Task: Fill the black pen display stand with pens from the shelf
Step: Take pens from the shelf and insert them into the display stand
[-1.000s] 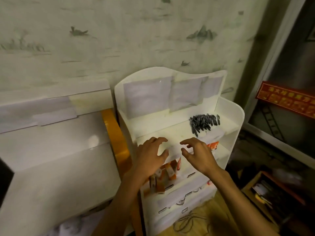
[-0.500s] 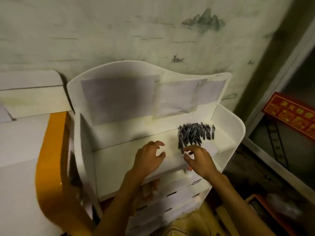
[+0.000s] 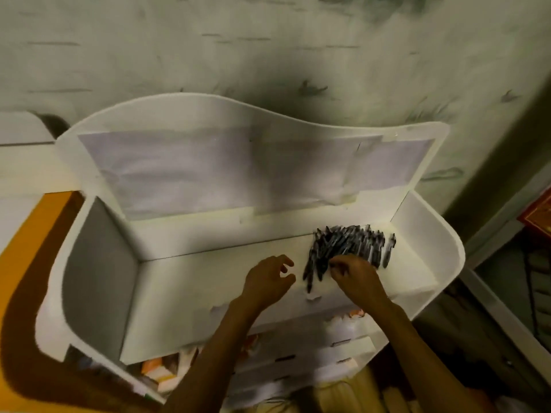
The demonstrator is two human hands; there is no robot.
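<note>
A pile of black pens (image 3: 351,245) lies on the right part of the top shelf (image 3: 208,281) of a white shelf unit. My right hand (image 3: 357,278) is at the pile's near edge, with thumb and forefinger curled together on the near ends of some pens. My left hand (image 3: 268,281) hovers just left of the pile over the bare shelf, its fingers loosely curled and holding nothing. No black display stand is in view.
The shelf has a tall curved back panel (image 3: 238,162) with pale paper sheets and raised side walls (image 3: 98,263). Lower tiers hold orange and white packs (image 3: 161,374). An orange board (image 3: 26,263) stands at the left, and a dark cluttered floor area (image 3: 507,323) is at the right.
The view has moved closer and over the top shelf. Both hands went up from the lower tier to the top shelf, and my right hand reached the pen pile.
</note>
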